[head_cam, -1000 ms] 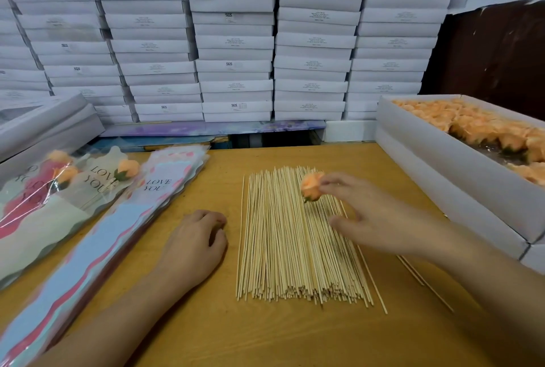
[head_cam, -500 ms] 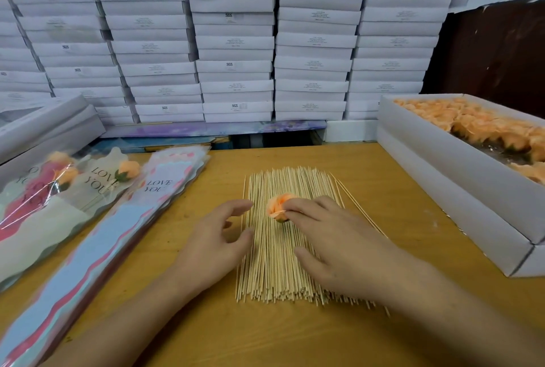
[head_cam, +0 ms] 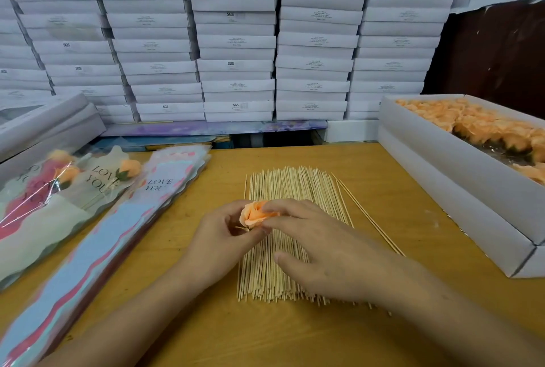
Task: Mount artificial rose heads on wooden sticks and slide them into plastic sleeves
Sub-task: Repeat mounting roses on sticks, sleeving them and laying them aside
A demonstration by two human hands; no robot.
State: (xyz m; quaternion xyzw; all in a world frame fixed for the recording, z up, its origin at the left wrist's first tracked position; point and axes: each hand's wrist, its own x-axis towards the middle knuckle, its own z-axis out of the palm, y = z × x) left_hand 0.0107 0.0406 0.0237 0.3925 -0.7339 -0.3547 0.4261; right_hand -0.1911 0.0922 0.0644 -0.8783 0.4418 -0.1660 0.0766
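Observation:
An orange rose head (head_cam: 254,214) is held just above the near-left part of the wooden stick pile (head_cam: 295,189), which lies spread on the yellow table. My right hand (head_cam: 324,251) pinches the rose between index finger and thumb, palm down over the sticks. From the left, my left hand (head_cam: 219,244) meets it with curled fingers. It pinches a thin stick (head_cam: 241,228) whose short end shows at the rose's base. The remainder of that stick is hidden by my hands. A stack of "LOVE YOU" plastic sleeves (head_cam: 118,237) lies left of my left hand.
Finished roses in sleeves (head_cam: 97,181) lie at the far left. An open white box (head_cam: 442,166) with several orange rose heads (head_cam: 477,127) runs along the right edge. Two loose sticks (head_cam: 365,216) lie right of the pile. Stacked white boxes (head_cam: 236,42) wall off the back.
My right hand carried the rose leftward across the stick pile. My left hand left the table, rose to meet it and closed at the rose's base.

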